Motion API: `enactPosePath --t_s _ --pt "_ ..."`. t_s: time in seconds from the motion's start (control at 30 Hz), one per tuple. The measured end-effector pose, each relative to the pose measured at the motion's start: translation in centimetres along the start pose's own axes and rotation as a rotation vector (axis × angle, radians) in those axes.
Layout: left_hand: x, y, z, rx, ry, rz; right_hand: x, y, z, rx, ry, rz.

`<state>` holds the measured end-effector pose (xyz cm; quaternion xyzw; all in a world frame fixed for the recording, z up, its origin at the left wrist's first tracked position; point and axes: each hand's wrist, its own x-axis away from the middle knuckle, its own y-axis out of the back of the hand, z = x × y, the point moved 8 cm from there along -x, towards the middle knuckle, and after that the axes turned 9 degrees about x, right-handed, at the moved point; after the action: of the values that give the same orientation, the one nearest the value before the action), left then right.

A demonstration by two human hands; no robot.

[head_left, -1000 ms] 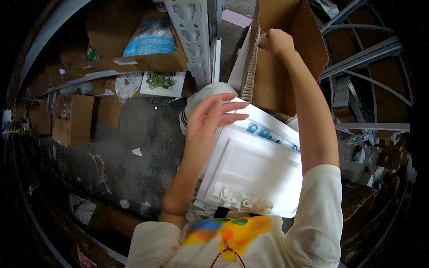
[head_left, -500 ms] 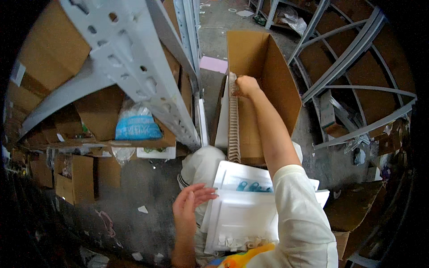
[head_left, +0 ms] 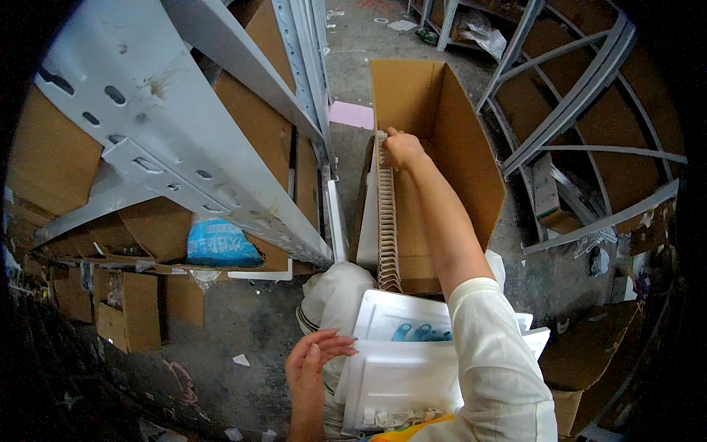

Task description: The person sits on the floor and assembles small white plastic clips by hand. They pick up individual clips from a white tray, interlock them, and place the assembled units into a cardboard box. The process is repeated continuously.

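A long row of stacked trays (head_left: pixel 386 221) stood on edge inside the open cardboard box (head_left: pixel 471 147), packed along its left wall and running from the near end to about the middle. The right hand (head_left: pixel 401 149) was at the far end of that row, its fingers curled over the top edge of the last tray, gripping it. The arm reached out straight from a white sleeve (head_left: pixel 493 353) low in the scene. The box sat on the concrete floor (head_left: pixel 353 66), its flaps raised and most of its inside bare brown board.

Nearer, on the person's lap, lay a pile of white foam trays (head_left: pixel 401 379), the top one plain and a lower one showing blue shapes. The left hand (head_left: pixel 313 361) rested at the left edge of that pile, fingers open and spread flat, touching the top tray without closing on it.

To the left rose a grey metal rack upright (head_left: pixel 169 140) with slotted holes, and beneath its beam sat a blue plastic bag (head_left: pixel 219 243) among brown cartons (head_left: pixel 129 320). A pink sheet (head_left: pixel 352 114) lay on the floor just left of the box. On the right stood empty grey shelving frames (head_left: pixel 582 125).
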<state>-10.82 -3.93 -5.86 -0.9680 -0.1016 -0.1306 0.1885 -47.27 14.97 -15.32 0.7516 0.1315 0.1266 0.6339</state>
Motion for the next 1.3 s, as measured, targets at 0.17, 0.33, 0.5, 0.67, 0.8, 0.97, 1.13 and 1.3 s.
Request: enactPosePath --t_s 0.17,0.33,0.5,0.67,0.8,0.97,1.13,1.3 --pt "-0.1 -0.1 0.1 0.05 0.031 0.032 -1.3 -2.6 -1.3 0.032 -0.026 -0.039" --pt "-0.2 0.0 0.1 0.048 0.019 0.042 -1.8 -3.2 -1.0 0.037 -0.05 0.015" --pt "-0.2 0.2 0.2 0.045 0.039 0.03 -1.6 -2.7 -0.9 0.026 -0.088 0.036" --pt "-0.5 0.1 0.5 0.026 0.052 0.037 -2.1 -2.6 -1.4 -0.009 -0.083 0.024" --pt "-0.3 0.1 0.4 0.008 0.049 0.019 -1.9 -2.1 -1.0 -0.008 -0.102 0.07" --pt "-0.5 0.0 0.4 0.004 0.046 0.024 -2.0 -2.2 -1.4 -0.03 -0.135 0.07" --pt "-0.6 0.3 0.8 0.046 0.068 0.028 -2.6 -3.2 -1.7 -0.024 -0.143 0.115" --pt "-0.6 0.4 0.8 0.052 0.057 0.038 -2.2 -2.6 -1.3 -0.037 -0.124 0.136"
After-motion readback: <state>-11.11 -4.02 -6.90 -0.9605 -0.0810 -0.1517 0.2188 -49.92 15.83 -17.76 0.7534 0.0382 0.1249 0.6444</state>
